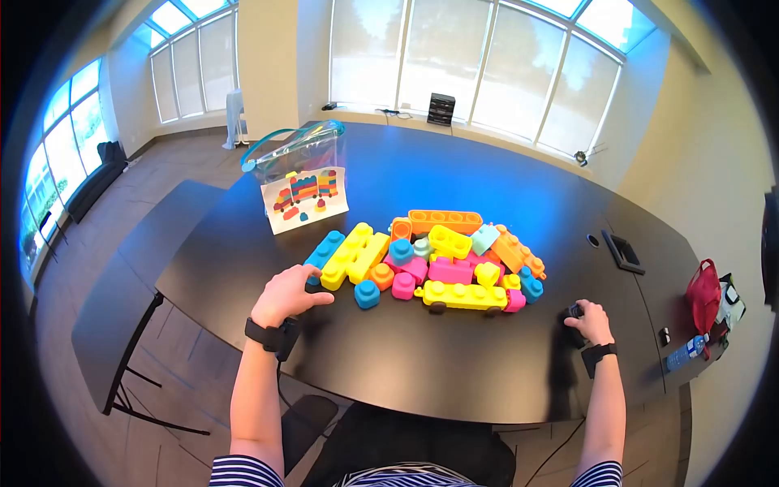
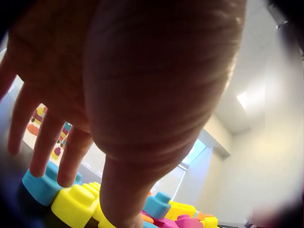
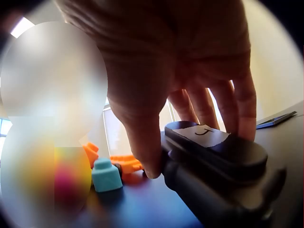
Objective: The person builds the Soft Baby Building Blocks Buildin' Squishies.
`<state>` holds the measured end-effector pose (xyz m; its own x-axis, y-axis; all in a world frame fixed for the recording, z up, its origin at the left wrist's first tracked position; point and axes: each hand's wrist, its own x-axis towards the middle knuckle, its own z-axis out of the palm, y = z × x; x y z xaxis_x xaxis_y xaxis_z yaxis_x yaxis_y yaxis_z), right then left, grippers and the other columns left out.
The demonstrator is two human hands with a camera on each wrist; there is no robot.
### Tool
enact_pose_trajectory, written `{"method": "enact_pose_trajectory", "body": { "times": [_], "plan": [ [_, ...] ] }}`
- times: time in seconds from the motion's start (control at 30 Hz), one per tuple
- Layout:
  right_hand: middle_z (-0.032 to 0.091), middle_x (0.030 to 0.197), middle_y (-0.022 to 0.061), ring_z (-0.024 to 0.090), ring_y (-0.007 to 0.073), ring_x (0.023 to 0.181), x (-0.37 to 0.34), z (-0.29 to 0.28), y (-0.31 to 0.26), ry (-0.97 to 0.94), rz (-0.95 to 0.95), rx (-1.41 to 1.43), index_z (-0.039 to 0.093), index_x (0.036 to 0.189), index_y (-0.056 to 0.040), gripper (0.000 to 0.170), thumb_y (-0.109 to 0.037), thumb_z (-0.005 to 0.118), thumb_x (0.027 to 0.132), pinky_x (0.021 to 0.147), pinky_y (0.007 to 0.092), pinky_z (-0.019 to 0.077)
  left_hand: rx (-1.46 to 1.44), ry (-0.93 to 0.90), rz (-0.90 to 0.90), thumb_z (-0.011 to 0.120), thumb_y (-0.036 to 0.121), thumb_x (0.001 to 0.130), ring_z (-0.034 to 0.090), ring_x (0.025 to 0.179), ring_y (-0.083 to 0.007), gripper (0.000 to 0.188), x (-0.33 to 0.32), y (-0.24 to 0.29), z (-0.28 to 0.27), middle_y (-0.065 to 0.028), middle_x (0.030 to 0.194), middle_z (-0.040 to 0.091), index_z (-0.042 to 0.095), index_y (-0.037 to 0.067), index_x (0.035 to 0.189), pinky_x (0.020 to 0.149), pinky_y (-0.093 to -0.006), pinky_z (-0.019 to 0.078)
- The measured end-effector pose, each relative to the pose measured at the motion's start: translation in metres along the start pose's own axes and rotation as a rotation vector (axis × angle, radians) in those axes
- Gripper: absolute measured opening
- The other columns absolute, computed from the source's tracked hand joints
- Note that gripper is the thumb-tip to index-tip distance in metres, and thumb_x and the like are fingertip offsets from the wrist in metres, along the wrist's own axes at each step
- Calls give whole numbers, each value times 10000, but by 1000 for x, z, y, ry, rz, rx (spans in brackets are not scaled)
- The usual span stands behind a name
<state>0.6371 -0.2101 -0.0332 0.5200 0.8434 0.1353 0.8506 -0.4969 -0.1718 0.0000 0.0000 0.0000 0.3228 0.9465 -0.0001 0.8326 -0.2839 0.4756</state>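
My left hand (image 1: 286, 297) is at the left end of a pile of toy building blocks, thumb and fingers apart with nothing between them. Its fingertips are right by a long blue block (image 1: 327, 247), next to yellow blocks (image 1: 346, 258). In the left wrist view the fingers hang over that blue block (image 2: 43, 185). To the right of the pile, my right hand (image 1: 596, 323) grips a black object with rounded ends, bearing a paper label (image 3: 202, 135) marked J. The thumb lies along one side of this black object (image 3: 237, 159) and the fingers reach round the other.
A yellow wheeled block (image 1: 464, 295) stands at the pile's front, before pink, orange and blue blocks. Behind the pile's left end is a clear bag (image 1: 320, 154) with a picture card (image 1: 305, 199). A water bottle (image 1: 686, 353) and red bag (image 1: 704, 296) are at the right.
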Motion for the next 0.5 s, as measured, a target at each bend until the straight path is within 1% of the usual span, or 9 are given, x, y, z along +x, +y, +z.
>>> {"method": "enact_pose_trajectory", "body": {
  "times": [0.07,0.17,0.27,0.3,0.33,0.4,0.43,0.5],
  "plan": [
    [781,1126,203,737,397,1095,1,8,-2,6,-5,-5,742,1262,-45,613,-300,957,748,980,485,583,-10,33,20,873,495,829,704,1175,-342,651,6,-2,1,-153,1260,736,706,109,1326,1026,-450,557],
    [762,1212,200,715,381,1157,6,-8,-14,-147,39,-96,732,1292,-55,622,-361,931,789,987,485,577,10,48,18,878,503,823,711,1164,-336,650,10,-6,-2,-144,1242,743,710,119,1320,1017,-448,562],
    [723,1318,196,677,364,1242,29,-22,-43,15,-88,-179,718,1322,-67,649,-430,903,818,1015,481,562,11,33,-17,879,516,818,719,1153,-323,652,15,-7,-5,-134,1228,749,713,128,1314,1004,-441,570],
    [692,1377,200,638,368,1313,39,-30,-57,55,-146,-115,706,1337,-76,649,-465,874,846,1057,483,540,40,75,12,876,505,820,726,1108,-298,599,19,-14,0,-100,1156,761,719,139,1266,948,-423,581],
    [701,1357,205,626,386,1328,51,-32,-72,169,-274,-66,710,1326,-74,617,-451,863,862,1093,490,518,41,78,9,875,507,820,726,1104,-297,597,21,-15,-1,-98,1147,761,719,140,1265,942,-422,582],
    [708,1348,197,617,399,1339,71,-50,-130,235,-410,13,709,1330,-74,581,-419,846,883,1113,498,504,46,80,3,873,510,820,727,1096,-294,595,24,-10,-6,-92,1128,761,719,142,1262,931,-421,583],
    [715,1331,191,628,394,1321,77,-60,-164,200,-476,63,713,1325,-76,551,-392,838,892,1106,492,508,45,96,-2,884,489,810,725,1055,-290,573,24,-6,-8,-83,1073,744,722,142,1237,910,-427,581],
    [729,1287,182,654,380,1273,81,-74,-234,118,-604,201,729,1300,-77,490,-351,823,904,1080,475,523,83,187,76,895,471,801,715,1041,-294,558,32,-10,6,-85,1058,719,723,144,1219,905,-430,578]
  ]
}}
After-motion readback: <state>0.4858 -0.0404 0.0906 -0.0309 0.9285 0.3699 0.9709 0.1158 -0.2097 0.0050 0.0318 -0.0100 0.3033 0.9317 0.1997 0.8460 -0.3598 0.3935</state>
